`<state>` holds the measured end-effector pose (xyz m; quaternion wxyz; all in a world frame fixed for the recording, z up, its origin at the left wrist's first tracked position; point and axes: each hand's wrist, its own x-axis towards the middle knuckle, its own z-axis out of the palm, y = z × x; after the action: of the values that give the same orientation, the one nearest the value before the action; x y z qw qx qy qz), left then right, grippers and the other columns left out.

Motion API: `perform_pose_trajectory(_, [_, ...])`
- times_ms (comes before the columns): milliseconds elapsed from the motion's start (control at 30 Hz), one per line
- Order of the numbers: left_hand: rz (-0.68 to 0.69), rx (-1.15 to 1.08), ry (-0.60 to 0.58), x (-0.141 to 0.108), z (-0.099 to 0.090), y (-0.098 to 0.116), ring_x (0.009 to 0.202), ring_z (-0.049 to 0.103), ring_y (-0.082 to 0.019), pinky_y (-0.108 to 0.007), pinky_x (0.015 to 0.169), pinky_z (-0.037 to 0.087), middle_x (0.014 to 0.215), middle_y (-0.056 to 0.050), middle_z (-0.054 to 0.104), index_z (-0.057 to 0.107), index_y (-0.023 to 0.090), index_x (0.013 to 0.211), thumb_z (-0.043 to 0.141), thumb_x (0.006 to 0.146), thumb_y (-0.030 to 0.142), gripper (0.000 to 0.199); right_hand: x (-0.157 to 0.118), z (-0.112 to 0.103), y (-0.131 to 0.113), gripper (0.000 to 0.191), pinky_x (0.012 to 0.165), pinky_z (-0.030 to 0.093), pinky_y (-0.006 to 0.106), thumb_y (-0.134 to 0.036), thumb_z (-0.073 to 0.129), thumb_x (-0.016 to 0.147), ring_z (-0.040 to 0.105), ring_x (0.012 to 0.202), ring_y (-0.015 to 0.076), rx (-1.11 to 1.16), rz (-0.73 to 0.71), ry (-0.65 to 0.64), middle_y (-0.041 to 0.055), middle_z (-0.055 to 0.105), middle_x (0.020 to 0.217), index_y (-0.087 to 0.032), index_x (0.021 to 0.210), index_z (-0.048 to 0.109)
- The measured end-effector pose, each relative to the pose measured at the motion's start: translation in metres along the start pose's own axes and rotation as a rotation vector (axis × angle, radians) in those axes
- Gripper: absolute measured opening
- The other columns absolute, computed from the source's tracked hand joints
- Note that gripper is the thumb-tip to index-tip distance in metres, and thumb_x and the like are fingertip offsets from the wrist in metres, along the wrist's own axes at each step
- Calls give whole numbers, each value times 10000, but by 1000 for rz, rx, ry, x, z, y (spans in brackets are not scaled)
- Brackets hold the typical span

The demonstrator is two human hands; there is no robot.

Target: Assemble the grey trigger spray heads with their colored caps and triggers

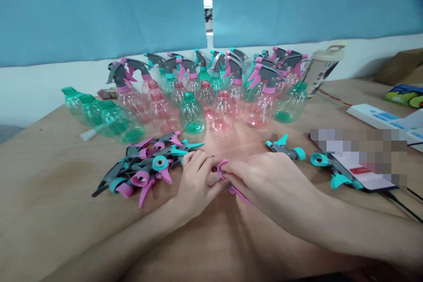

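left hand [198, 176] and right hand [274, 180] close together, both pinching a pink-collared plastic spray head [232, 190] over the near-centre counter [49, 211]. risk: loose fingertip hold could drop it; leftward drift could scatter the grey, pink and turquoise spray-head pile [160, 163].

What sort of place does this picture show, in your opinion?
Probably a small workspace for handwork, perhaps in a workshop or a home. The table bears a pile of loose spray heads, bottles without heads and bottles fitted with spray heads.

Grouped bottles [192, 116] and piled spray heads [141, 178] on a table [49, 211] suggest a workshop.
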<state>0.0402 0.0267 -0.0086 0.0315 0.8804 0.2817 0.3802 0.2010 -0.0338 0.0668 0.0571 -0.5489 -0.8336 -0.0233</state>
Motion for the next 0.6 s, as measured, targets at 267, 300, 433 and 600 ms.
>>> perform_pose_trajectory(267, [-193, -122, -75, -18, -16, 9, 944, 553, -215, -360, 799, 469, 998, -65, 572, 530, 191, 1026, 589, 813, 216, 223, -26, 1, 17, 166, 460, 184, 274, -261, 459, 878, 483, 469, 142, 68, -121, 159, -27, 560, 533, -205, 821, 604])
perform_pose_trajectory(300, [-212, -119, -74, -20, -19, 9, 945, 553, -213, -361, 801, 470, 996, -61, 573, 528, 194, 1025, 591, 809, 201, 226, -30, -1, 19, 151, 465, 198, 270, -263, 465, 873, 501, 492, 147, 90, -110, 127, -30, 572, 555, -213, 855, 606])
perform_pose_trajectory(433, [-269, -43, -30, -19, -38, 5, 939, 561, -208, -364, 805, 468, 1003, -38, 586, 529, 208, 1023, 590, 798, 178, 234, -42, -7, 30, 238, 523, 302, 255, -247, 495, 856, 574, 634, 157, 183, -46, -49, -23, 633, 705, -244, 1082, 569])
perform_pose_trajectory(600, [-416, 105, 136, 1, -72, -17, 809, 589, -206, -336, 731, 472, 906, -23, 619, 557, 221, 1025, 641, 762, 294, 286, -43, -5, 55, 271, 593, 383, 264, -258, 500, 862, 579, 721, 154, 266, 58, -124, -4, 637, 798, -229, 1127, 551])
